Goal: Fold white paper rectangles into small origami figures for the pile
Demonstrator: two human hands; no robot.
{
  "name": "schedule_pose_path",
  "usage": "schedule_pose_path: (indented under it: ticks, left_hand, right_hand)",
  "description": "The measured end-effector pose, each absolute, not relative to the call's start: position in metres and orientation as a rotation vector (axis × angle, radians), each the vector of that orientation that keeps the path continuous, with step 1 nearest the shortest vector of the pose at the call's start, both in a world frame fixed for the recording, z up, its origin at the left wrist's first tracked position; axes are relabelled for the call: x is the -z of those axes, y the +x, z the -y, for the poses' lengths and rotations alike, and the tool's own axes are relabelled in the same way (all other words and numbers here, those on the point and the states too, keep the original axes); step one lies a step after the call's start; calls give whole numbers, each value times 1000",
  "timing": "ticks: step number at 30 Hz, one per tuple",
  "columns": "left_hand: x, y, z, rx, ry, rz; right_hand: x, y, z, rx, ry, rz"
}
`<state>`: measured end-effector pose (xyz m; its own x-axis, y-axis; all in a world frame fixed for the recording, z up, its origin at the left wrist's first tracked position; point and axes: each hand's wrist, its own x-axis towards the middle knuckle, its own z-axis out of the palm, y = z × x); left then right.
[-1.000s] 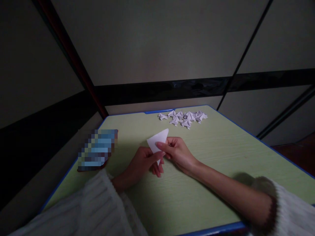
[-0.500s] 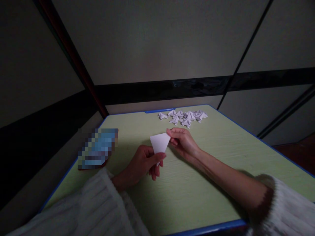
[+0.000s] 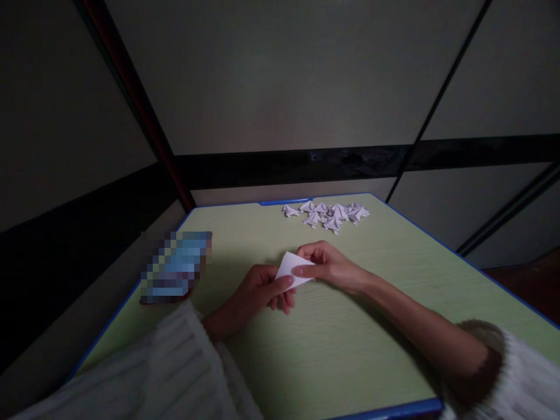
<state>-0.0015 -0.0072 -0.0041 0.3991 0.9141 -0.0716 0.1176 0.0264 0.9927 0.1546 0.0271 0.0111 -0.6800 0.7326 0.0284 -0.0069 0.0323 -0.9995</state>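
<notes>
Both hands meet near the middle of the desk, and between them they hold one white paper. My left hand comes in from the lower left with its fingers curled under, nearly closed, and its thumb tip presses on the near left edge of the paper. My right hand reaches in from the right, its forearm bare and lying low across the desk. It is closed in a pinch on the right side of the paper, with the forefinger laid along the near edge and the thumb arched over the far one. The paper looks folded to a small, flat shape with a corner pointing away from me. It lies low and almost level, in front of me and a little left of the desk's centre. I cannot tell whether it rests on the desk or hangs just above it. My sleeves are white and ribbed: the left sleeve fills the lower left corner, and the right sleeve is pushed up past the desk's near edge. A pile of small folded white figures lies at the far edge of the desk, well apart from my hands. A blurred thing, blue with a red rim, lies on the desk's left edge. The desk is pale green with a blue rim, and the room is dim.
</notes>
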Motion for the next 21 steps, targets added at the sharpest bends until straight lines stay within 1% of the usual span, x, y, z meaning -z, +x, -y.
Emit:
schedule_pose_path:
  ticks: [2,5,11,18,21]
  left_hand:
    - [3,-2,4,-953,1425,-1088]
    - [1,-4,2,-1010,1433,-1163]
    - [3,-7,2,-935,1497,-1118]
    - [7,-8,4,-791,1627,-1088]
    - [6,-8,5,-739,1671,-1080]
  right_hand:
    - [-9,156,-28,-1746,-730,1806]
    - [-8,158,-29,-1769,-734,1852]
    - [-9,155,-27,-1725,-766,1829]
    - [-1,156,-28,-1747,-739,1988]
    - [-2,157,-26,-1680,-721,2067]
